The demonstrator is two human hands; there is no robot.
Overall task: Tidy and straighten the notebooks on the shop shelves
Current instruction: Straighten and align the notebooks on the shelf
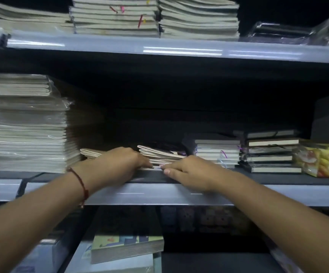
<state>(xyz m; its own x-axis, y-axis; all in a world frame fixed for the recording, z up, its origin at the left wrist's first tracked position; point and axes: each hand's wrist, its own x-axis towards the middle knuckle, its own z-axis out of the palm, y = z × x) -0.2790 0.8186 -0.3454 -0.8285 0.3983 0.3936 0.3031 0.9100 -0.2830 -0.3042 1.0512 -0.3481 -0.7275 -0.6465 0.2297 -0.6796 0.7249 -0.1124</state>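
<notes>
notebooks (160,154) between tall wrapped stack (26,138), small bound stack (217,152), both hands touching

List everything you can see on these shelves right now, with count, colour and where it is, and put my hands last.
Top-shelf notebook stacks: three, cream, top shelf.
Clear-wrapped items: count unclear, dark, top shelf right.
Tall wrapped stack: one, cream, middle shelf left.
Messy notebook pile: one, cream, middle shelf centre.
Small notebook stack: one, white-edged, right of the pile.
Dark-cover notebooks: one stack, black, further right.
Yellow packet: one, middle shelf far right.
Thick book: one, yellow-green cover, bottom shelf.
Left hand: on the pile, red wrist thread.
Right hand: at the pile's front edge.
</notes>
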